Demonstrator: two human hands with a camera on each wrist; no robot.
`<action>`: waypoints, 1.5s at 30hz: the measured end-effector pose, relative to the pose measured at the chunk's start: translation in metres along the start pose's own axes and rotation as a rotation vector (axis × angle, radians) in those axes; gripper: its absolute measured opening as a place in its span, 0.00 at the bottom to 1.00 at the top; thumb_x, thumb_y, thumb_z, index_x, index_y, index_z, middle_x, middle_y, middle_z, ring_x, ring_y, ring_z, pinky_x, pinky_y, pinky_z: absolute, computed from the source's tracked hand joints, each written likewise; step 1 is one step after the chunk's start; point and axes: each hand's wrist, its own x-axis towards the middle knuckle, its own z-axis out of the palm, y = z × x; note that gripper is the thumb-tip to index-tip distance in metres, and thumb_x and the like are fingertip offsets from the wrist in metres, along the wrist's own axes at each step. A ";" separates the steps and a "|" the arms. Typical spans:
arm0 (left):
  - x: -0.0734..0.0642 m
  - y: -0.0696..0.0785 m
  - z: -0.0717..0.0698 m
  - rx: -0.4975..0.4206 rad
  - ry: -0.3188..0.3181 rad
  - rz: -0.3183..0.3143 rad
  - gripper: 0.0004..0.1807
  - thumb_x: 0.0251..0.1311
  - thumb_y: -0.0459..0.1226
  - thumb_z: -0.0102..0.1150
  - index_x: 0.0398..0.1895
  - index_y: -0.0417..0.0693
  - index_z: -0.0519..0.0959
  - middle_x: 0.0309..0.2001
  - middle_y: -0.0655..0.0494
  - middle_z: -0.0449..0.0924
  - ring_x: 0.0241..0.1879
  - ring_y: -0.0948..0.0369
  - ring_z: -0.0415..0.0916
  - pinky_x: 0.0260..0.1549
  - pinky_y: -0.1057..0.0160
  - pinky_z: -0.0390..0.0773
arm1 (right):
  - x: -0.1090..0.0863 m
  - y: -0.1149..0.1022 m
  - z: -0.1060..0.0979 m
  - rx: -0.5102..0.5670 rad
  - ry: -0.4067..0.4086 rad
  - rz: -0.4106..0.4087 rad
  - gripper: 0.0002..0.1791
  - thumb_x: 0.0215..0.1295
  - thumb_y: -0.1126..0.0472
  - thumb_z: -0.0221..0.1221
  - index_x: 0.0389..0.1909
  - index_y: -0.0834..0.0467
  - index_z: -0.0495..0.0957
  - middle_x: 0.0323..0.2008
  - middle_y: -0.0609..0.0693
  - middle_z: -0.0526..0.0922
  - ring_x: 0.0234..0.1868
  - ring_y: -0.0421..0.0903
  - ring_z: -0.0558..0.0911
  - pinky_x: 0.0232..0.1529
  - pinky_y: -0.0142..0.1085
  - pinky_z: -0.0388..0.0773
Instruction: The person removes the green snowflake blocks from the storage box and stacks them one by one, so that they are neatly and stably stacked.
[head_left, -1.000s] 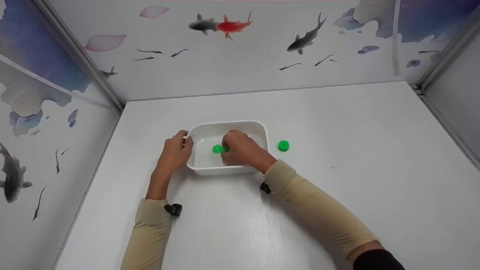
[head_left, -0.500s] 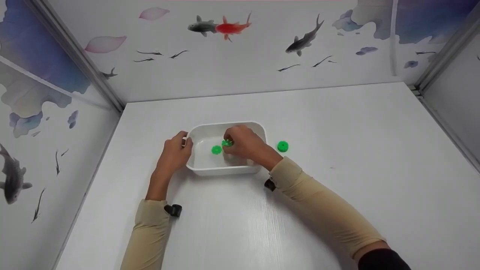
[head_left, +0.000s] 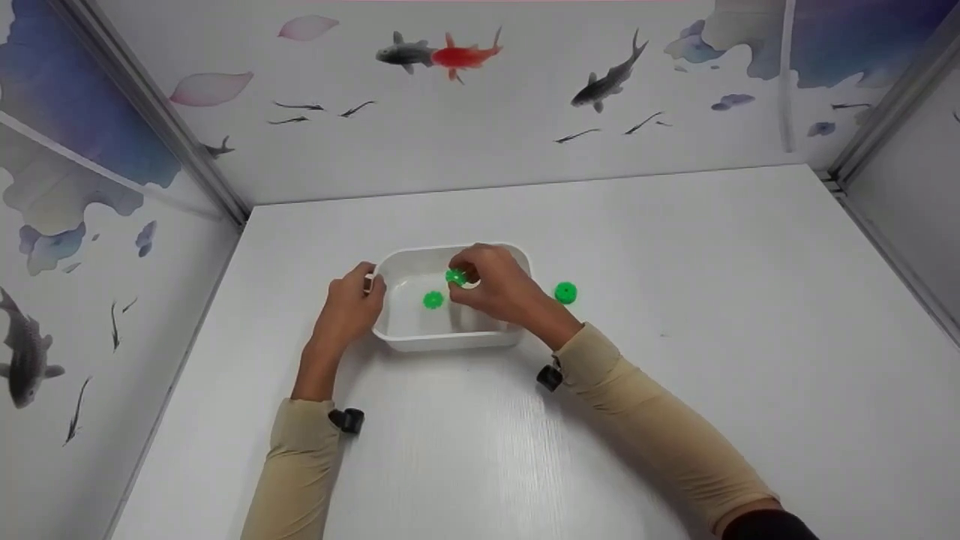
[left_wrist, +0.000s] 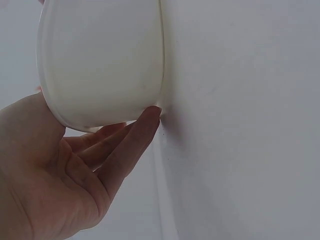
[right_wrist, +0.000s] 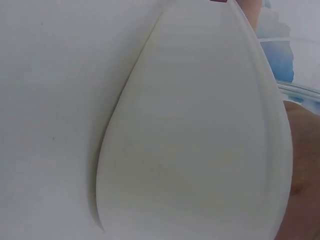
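A white rectangular plastic tub (head_left: 450, 343) stands on the table. The left hand (head_left: 349, 306) grips its left end; in the left wrist view the thumb side is at the rim and the fingers (left_wrist: 131, 145) lie against the outer wall. Above the tub's inside, the right hand (head_left: 501, 283) pinches a small green gear-like disc (head_left: 455, 277) between thumb and fingers. A second green toothed disc (head_left: 433, 300) lies on the tub floor. In the right wrist view the tub's outer wall (right_wrist: 195, 125) hides the fingers and the disc.
On the white table (head_left: 675, 390), a thicker round green piece (head_left: 566, 292) lies just right of the tub, near the right wrist. A printed wall panel (head_left: 480, 142) closes off the back, and another panel (head_left: 75, 315) stands along the left side.
The right hand has risen from the tub floor with a green disc in its pinch, parting it from the disc that stays below. The left hand keeps its grip on the tub.
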 end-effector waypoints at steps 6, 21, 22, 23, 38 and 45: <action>-0.001 -0.001 0.000 -0.012 0.009 0.018 0.26 0.85 0.44 0.44 0.76 0.39 0.72 0.63 0.36 0.85 0.59 0.45 0.86 0.59 0.44 0.86 | -0.008 0.003 -0.007 0.023 0.038 -0.059 0.14 0.71 0.61 0.67 0.53 0.62 0.87 0.46 0.56 0.88 0.47 0.54 0.89 0.53 0.49 0.89; -0.001 -0.002 0.002 -0.013 0.007 0.002 0.27 0.85 0.45 0.43 0.76 0.40 0.71 0.64 0.36 0.84 0.59 0.45 0.86 0.59 0.45 0.86 | -0.027 0.018 -0.022 0.063 0.112 -0.173 0.13 0.72 0.61 0.69 0.52 0.63 0.88 0.45 0.55 0.89 0.42 0.52 0.89 0.50 0.50 0.89; 0.000 -0.002 0.002 -0.014 0.007 0.000 0.27 0.85 0.45 0.43 0.76 0.40 0.71 0.64 0.36 0.84 0.60 0.45 0.86 0.59 0.44 0.86 | -0.028 0.019 -0.023 0.060 0.109 -0.184 0.13 0.72 0.61 0.69 0.52 0.62 0.88 0.45 0.55 0.89 0.42 0.51 0.89 0.50 0.48 0.89; 0.000 -0.003 0.002 -0.014 0.007 -0.002 0.27 0.85 0.45 0.43 0.76 0.40 0.71 0.64 0.36 0.84 0.61 0.45 0.86 0.60 0.44 0.85 | -0.029 0.021 -0.025 0.059 0.105 -0.190 0.13 0.72 0.60 0.70 0.52 0.62 0.88 0.45 0.55 0.89 0.42 0.51 0.89 0.50 0.48 0.90; 0.000 -0.002 0.001 -0.016 0.004 -0.006 0.26 0.85 0.46 0.43 0.76 0.42 0.72 0.64 0.38 0.84 0.58 0.47 0.85 0.59 0.45 0.85 | -0.044 0.037 -0.047 0.010 0.029 -0.119 0.20 0.73 0.60 0.70 0.62 0.63 0.85 0.51 0.55 0.88 0.49 0.47 0.90 0.54 0.38 0.88; 0.000 -0.002 0.001 -0.016 -0.004 -0.018 0.27 0.85 0.46 0.42 0.77 0.41 0.71 0.63 0.38 0.84 0.57 0.47 0.85 0.57 0.46 0.86 | -0.051 0.042 -0.058 -0.003 0.034 -0.097 0.20 0.75 0.60 0.69 0.63 0.63 0.85 0.51 0.54 0.86 0.49 0.48 0.89 0.54 0.43 0.88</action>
